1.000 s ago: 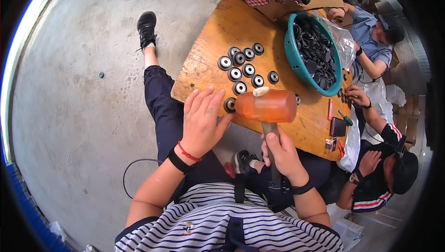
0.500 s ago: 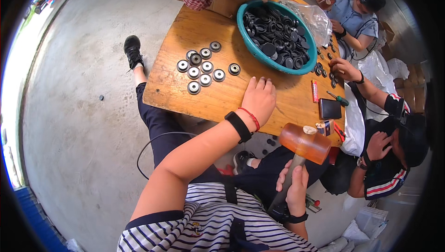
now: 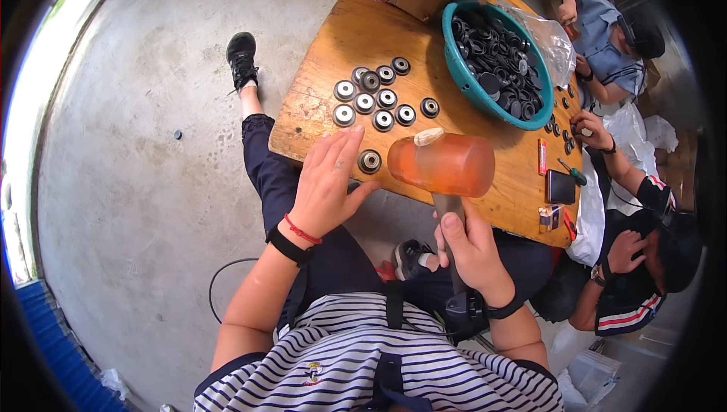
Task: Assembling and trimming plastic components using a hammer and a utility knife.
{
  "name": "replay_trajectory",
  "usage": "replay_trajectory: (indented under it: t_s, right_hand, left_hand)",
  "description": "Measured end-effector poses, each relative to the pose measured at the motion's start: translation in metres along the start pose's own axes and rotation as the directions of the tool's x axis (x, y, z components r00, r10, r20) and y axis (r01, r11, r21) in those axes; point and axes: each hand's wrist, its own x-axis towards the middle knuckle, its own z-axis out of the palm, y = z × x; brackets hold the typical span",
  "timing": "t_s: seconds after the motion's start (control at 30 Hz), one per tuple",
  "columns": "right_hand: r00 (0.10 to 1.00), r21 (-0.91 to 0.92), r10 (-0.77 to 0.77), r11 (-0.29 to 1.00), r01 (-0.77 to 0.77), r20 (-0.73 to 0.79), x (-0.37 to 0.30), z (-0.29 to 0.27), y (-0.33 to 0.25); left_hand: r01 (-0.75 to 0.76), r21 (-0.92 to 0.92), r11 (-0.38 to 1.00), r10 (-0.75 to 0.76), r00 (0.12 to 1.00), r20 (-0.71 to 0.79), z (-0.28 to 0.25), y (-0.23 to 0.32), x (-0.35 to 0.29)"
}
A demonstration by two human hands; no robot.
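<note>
My right hand is wrapped around the handle of a mallet with a translucent amber head, raised just over the near table edge. My left hand is open at that edge, fingers stretched out and thumb apart. Between its thumb and forefinger side lies a single black round part with a metal centre, which no finger appears to grip. Beyond it, several similar black round parts with pale metal centres lie grouped on the wooden table. One of them stands on top of others.
A teal basin full of black discs stands at the far right of the table. Near the right edge lie a red-and-white packet, a dark box and a green-handled screwdriver. Co-workers sit along the right side, one hand at small parts.
My left hand has moved left and turned, and a single round part now shows beside it. The mallet has come up and left over the table edge. The view has shifted left.
</note>
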Motion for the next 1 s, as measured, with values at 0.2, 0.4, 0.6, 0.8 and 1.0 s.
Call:
replay_trajectory:
  t_s: [0.2,0.4,0.6,0.8,1.0]
  right_hand:
    - [0.922,-0.367,-0.374,0.875,0.315,-0.1,0.014,0.019,-0.025]
    - [0.998,-0.525,0.066,0.849,-0.061,-0.009,0.049,0.024,-0.01]
    - [0.983,0.157,0.083,0.986,-0.056,-0.167,0.017,0.009,-0.002]
    - [0.88,-0.438,-0.268,0.896,0.078,-0.392,0.014,-0.034,0.037]
    - [0.764,-0.934,-0.62,0.351,0.065,-0.18,0.041,-0.1,0.066]
  left_hand:
    - [0.006,-0.017,1.0,-0.007,0.997,-0.077,0.002,-0.009,-0.008]
    - [0.04,-0.021,0.999,-0.041,0.996,-0.079,0.005,-0.007,-0.008]
    - [0.063,-0.041,0.997,-0.066,0.994,-0.083,0.006,-0.001,-0.008]
    - [0.136,0.106,0.985,-0.125,0.987,-0.105,0.014,0.013,0.003]
    - [0.109,0.064,0.992,-0.106,0.993,-0.054,0.017,0.023,0.008]
